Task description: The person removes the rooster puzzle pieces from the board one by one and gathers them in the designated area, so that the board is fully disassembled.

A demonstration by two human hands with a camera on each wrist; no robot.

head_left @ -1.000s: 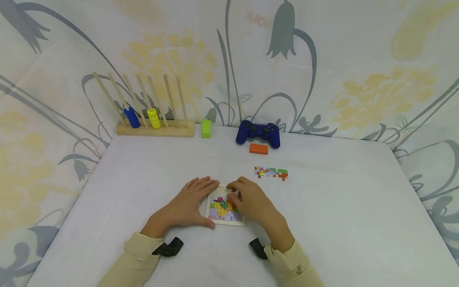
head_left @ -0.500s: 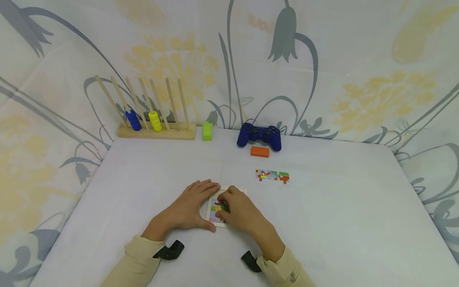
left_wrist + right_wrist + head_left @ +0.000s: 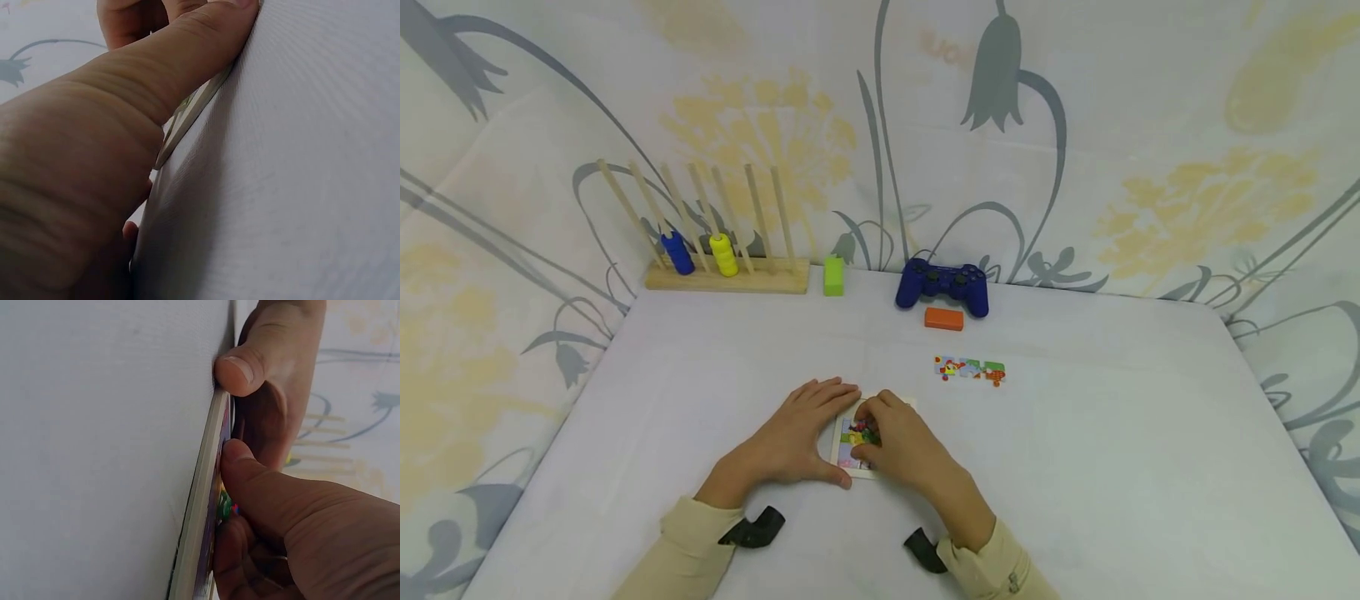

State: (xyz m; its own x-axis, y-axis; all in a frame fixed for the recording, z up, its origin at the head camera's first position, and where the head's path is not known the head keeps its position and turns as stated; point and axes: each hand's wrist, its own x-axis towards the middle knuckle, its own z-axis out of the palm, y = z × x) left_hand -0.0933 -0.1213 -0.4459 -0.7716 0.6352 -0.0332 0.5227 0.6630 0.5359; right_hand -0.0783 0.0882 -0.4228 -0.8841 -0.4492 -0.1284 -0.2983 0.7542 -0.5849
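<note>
A small picture puzzle in a pale frame (image 3: pixel 835 450) lies flat on the table, partly covered by the hands. My left hand (image 3: pixel 793 429) rests along its left side, fingers extended and thumb at the near corner; the left wrist view shows the thumb (image 3: pixel 187 50) against the frame. Over the puzzle's right half is my right hand (image 3: pixel 906 442), thumb and fingers curled together. In the right wrist view a raised green and red puzzle piece (image 3: pixel 225 503) shows between the right thumb and fingers. Several joined or adjoining loose puzzle pieces (image 3: pixel 970 368) lie beyond, to the right.
At the back left stands a wooden peg rack (image 3: pixel 730 279) with blue beads (image 3: pixel 677 252) and yellow beads (image 3: pixel 723 255). A green block (image 3: pixel 833 276), a dark blue game controller (image 3: pixel 942 285) and an orange block (image 3: pixel 943 318) sit along the back. Patterned cloth rises behind.
My right hand has moved left over the puzzle, from its right edge toward its middle, and has stayed there since. The left hand holds its place. The view has shifted slightly.
</note>
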